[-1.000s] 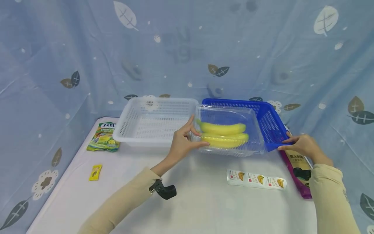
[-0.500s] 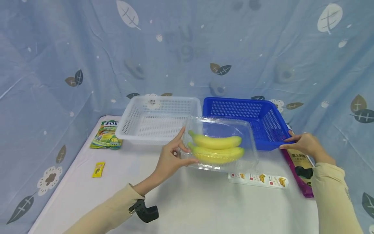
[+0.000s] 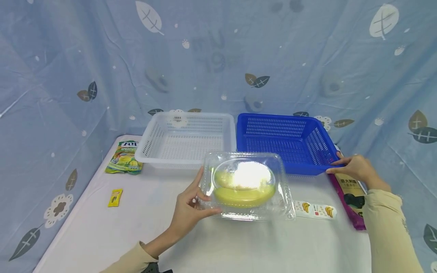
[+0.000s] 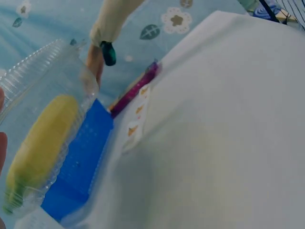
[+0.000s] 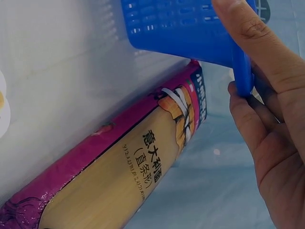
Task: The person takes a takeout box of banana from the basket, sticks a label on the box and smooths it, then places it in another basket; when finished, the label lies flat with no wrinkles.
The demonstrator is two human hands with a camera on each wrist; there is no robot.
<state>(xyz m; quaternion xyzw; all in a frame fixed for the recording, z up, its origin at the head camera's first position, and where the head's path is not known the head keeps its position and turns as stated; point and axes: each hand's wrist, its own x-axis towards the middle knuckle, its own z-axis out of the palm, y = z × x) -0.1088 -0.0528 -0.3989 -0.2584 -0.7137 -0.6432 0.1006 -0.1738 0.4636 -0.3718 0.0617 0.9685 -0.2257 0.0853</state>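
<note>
A: ok so what's the left hand (image 3: 187,210) up to?

B: It's got the left edge of a clear plastic box (image 3: 282,193) just below the centre of the head view, thumb on the near side, fingers bent round the edge. There's a yellow banana (image 3: 244,197) inside, and lid glare hides some of what's above it.

A: And the right hand (image 3: 356,168)?

B: Right side of the frame, thumb and fingers pinching the near corner rim of the blue basket (image 3: 308,170). Right wrist cam shows that grip nicely, with the purple-and-gold bag (image 5: 128,157) lying just beside the basket.

A: What's that strip?

B: White strip (image 3: 315,210) with bananas printed on it, flat on the table (image 3: 136,227) at lower right. The box blocks its left end from view. White basket (image 3: 170,163) sits upper centre, green packet (image 3: 124,157) left of it, little yellow packet (image 3: 115,198) below that.
</note>
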